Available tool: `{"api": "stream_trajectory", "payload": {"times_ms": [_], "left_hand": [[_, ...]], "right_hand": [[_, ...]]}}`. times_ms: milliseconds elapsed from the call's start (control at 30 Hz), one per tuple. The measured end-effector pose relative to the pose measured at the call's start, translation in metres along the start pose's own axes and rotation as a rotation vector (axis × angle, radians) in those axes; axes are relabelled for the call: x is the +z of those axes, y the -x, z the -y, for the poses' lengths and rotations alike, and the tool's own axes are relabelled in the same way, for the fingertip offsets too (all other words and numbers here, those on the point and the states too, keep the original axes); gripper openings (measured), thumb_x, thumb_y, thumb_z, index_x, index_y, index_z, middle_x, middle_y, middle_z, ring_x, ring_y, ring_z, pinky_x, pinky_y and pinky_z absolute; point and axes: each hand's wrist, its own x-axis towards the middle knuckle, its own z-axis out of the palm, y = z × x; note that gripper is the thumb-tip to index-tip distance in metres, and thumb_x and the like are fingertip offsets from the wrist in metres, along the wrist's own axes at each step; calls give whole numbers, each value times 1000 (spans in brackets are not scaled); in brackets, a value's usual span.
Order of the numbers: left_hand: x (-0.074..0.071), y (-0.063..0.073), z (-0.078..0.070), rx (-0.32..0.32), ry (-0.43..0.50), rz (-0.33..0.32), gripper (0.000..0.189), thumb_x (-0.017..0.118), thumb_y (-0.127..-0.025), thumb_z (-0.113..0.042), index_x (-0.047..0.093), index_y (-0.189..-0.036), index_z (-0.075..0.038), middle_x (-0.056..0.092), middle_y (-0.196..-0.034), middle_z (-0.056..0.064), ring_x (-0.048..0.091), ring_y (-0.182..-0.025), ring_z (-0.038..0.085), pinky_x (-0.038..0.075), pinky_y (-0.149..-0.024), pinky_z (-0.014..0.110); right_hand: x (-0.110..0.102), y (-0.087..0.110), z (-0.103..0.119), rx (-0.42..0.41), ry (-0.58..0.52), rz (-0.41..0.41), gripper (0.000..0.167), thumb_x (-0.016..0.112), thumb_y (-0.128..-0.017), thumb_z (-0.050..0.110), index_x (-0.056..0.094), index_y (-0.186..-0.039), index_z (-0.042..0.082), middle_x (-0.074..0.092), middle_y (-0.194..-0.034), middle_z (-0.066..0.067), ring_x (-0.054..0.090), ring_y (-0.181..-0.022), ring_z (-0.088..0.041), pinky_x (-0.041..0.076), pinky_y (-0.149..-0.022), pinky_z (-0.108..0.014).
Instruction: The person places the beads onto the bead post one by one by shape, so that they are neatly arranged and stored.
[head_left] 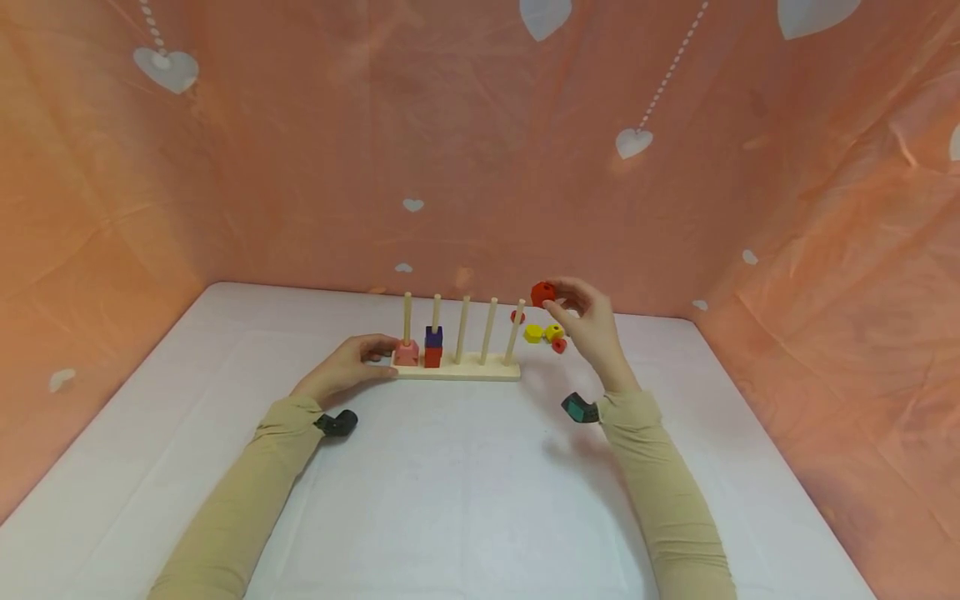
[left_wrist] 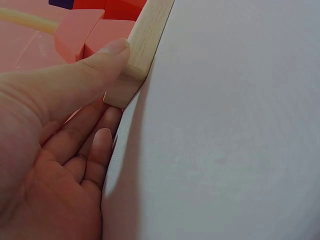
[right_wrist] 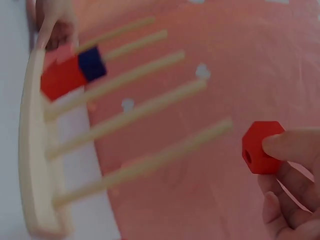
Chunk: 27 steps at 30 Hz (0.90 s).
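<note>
A wooden peg board (head_left: 459, 372) with several upright pegs stands on the table. My left hand (head_left: 347, 367) grips its left end, the thumb on the front edge, as the left wrist view shows. Pink pieces (head_left: 407, 354) sit at the foot of the leftmost peg. The second peg carries a red block (head_left: 432, 358) with a dark blue block (head_left: 434, 337) on top. Past the rightmost peg, my right hand (head_left: 592, 325) pinches a red faceted bead (right_wrist: 257, 150) between thumb and fingers, in the air and apart from the peg. A hole shows in its side.
Behind and right of the board lie yellow beads (head_left: 533, 334), a small red bead (head_left: 559, 345) and another red bead (head_left: 517, 317); the right hand partly covers this area. A white cloth covers the table (head_left: 450, 500). A pink curtain (head_left: 465, 150) hangs behind.
</note>
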Motion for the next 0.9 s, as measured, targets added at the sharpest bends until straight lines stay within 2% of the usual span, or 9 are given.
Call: {"api": "stream_trajectory", "payload": {"times_ms": [133, 333, 600, 800, 900], "left_hand": [[0, 1, -1, -12, 3, -8, 62, 77, -82, -22, 51, -136, -6, 51, -135, 13, 44, -122, 32, 33, -105, 49], [1, 5, -4, -21, 16, -7, 62, 77, -82, -23, 50, -136, -6, 51, -136, 13, 44, -123, 32, 33, -106, 50], [2, 3, -2, -9, 24, -3, 61, 77, -83, -22, 51, -136, -7, 51, -135, 12, 44, -122, 31, 33, -105, 49], [2, 3, -1, 3, 20, -8, 60, 77, -82, -21, 51, -135, -6, 52, -134, 13, 45, -121, 32, 34, -105, 49], [2, 5, -2, -15, 25, -12, 61, 77, -82, -21, 51, -135, -7, 52, -133, 13, 45, -121, 31, 35, -104, 48]], "right_hand": [[11, -7, 4, -26, -69, -19, 34, 67, -88, 4, 62, -121, 1, 64, -110, -13, 59, -91, -21, 49, -78, -19], [31, -8, 25, -60, -164, 23, 32, 67, -87, -1, 63, -119, -3, 63, -108, -17, 59, -89, -29, 50, -78, -23], [54, -8, 53, -94, -209, 58, 29, 66, -85, -9, 62, -113, -10, 63, -103, -24, 57, -87, -36, 50, -75, -24], [66, -12, 56, -91, -233, 81, 28, 65, -85, -9, 62, -113, -10, 63, -106, -24, 59, -90, -34, 52, -79, -28], [72, -13, 56, -87, -223, 92, 28, 65, -86, -8, 62, -113, -10, 64, -107, -23, 60, -91, -34, 52, -80, -32]]}}
